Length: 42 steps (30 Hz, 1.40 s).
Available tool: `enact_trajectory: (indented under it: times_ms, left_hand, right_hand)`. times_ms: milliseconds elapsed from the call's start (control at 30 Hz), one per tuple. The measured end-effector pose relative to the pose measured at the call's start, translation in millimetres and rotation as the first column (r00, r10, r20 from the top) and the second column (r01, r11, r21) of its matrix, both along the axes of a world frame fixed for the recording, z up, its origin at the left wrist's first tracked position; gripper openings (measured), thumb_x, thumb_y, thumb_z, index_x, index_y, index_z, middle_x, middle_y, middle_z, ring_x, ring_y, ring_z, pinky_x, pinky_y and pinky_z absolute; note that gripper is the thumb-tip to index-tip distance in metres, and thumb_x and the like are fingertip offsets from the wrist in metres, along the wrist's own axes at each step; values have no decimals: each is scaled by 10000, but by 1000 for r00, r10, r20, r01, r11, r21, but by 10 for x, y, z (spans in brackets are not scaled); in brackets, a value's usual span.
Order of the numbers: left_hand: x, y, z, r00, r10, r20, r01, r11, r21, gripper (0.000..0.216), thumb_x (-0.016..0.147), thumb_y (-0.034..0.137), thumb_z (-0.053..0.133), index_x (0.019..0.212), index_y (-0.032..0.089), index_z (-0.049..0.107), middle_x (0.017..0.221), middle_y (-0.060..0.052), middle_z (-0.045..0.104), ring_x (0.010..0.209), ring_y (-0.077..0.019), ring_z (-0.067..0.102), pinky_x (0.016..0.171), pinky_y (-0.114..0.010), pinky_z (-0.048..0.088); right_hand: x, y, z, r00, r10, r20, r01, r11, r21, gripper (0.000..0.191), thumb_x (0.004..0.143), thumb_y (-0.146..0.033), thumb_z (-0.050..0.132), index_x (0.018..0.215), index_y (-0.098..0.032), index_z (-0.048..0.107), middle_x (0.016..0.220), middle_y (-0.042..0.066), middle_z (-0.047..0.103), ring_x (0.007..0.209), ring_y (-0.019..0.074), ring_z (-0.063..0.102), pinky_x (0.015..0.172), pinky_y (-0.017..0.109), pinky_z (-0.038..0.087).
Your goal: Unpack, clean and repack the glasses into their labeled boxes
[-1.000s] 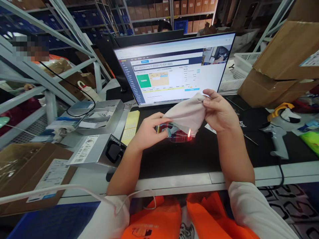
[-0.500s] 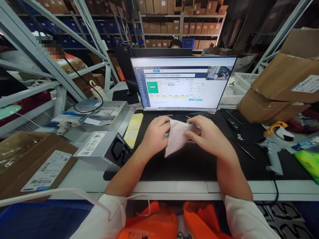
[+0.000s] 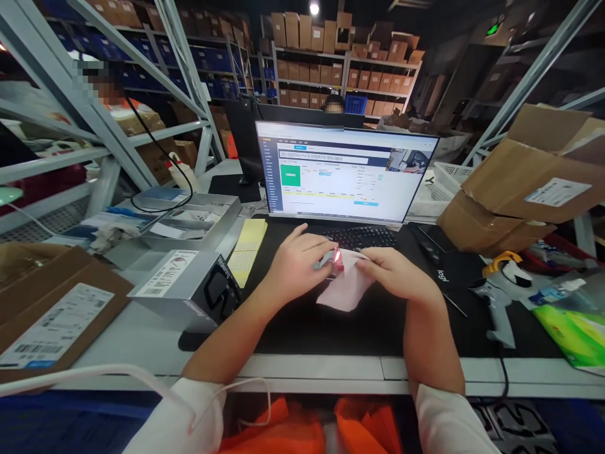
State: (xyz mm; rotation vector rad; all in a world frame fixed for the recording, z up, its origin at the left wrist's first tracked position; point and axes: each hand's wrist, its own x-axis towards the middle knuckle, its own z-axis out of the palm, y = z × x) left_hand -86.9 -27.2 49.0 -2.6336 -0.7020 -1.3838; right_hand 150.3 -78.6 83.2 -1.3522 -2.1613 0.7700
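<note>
Over the black desk mat (image 3: 302,334), my left hand (image 3: 300,261) is closed on a small shiny object (image 3: 337,258) with a bright red glint. Fingers and cloth cover most of it, so I cannot make out its kind. My right hand (image 3: 392,271) pinches a pale pink wiping cloth (image 3: 346,294) with a zigzag edge. The cloth lies against the right side of the shiny object, and its loose corner hangs below both hands. Just beyond my fingers is a black keyboard (image 3: 373,237), in front of the lit monitor (image 3: 331,180).
Left of my forearm stand a grey printed box (image 3: 184,290), a yellow paper pad (image 3: 248,249) and an open carton (image 3: 61,309). To the right are a barcode scanner (image 3: 498,309), a green packet (image 3: 574,334) and stacked cartons (image 3: 524,180). Behind the steel frame is another person (image 3: 125,107).
The cloth has shifted and now hangs lower, uncovering the red-glinting object at my left fingertips. My left index finger has lifted. The camera view has tilted up slightly.
</note>
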Motion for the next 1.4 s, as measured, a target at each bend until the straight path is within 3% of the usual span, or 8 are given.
enact_trajectory:
  times_ms: [167,333,433,667,800,900,1167,1400]
  left_hand:
    - [112,-74,-84,992,-84,-91,89,995,49,110,912,179,601,932,155,707,965,-71,787,871,-212,744,1045,-464,523]
    - [138,-98,-57,999,-20,-25,20,1000,6,206,851,142,658,1044,161,726,1023,-46,795,905,-213,739,1003,-422,538]
    - [114,-69,-39,1000,-4,9,4,1000,-16,220,825,122,664,1032,133,738,991,-63,789,872,-221,722,895,-394,572]
    - [88,-51,-48,999,-7,38,8,999,-35,211,841,129,674,1040,139,741,992,-68,786,903,-222,723,839,-370,578]
    - [162,-74,-109,996,-80,-34,81,996,30,212,861,124,624,1040,142,737,968,-75,793,841,-206,728,797,-364,585]
    - [154,-42,-114,993,-115,31,115,993,-6,209,843,144,666,1031,158,754,1000,-50,803,882,-186,749,819,-316,605]
    - [26,14,-15,991,-5,136,13,999,-53,241,781,123,691,999,165,784,973,-32,814,874,-189,760,887,-357,602]
    - [176,-61,-84,997,-33,64,31,999,28,187,833,135,657,983,163,766,948,-31,809,828,-177,751,924,-365,581]
  right_hand:
    - [-132,24,-63,999,-24,-26,24,1000,9,505,1050,-539,393,703,-190,511,723,15,603,671,149,513,626,288,363]
    - [-81,108,-118,931,-298,-211,318,945,69,281,909,-464,647,1043,-218,629,969,34,699,864,195,626,759,303,467]
    - [-68,102,-124,896,-382,-225,406,911,71,261,849,-463,697,902,-216,628,862,29,682,789,197,605,706,307,457]
    - [-146,-37,-35,983,-13,-183,-2,997,-80,150,877,-274,574,795,-176,653,795,22,676,726,182,590,655,290,439]
    - [-256,-52,-1,997,-66,-47,63,996,-69,164,831,-226,575,681,-170,612,711,24,651,661,162,565,582,262,409]
    - [-150,-20,36,996,6,-94,-24,982,-186,167,837,-254,584,757,-155,692,727,32,684,637,160,593,574,251,442]
    - [137,60,4,984,-28,-175,-20,963,-268,228,802,-351,676,850,-138,740,769,38,705,665,173,609,589,254,480]
    - [-105,63,-8,998,-6,-63,2,998,-66,196,833,-249,521,712,-154,643,766,18,691,700,155,579,637,250,451]
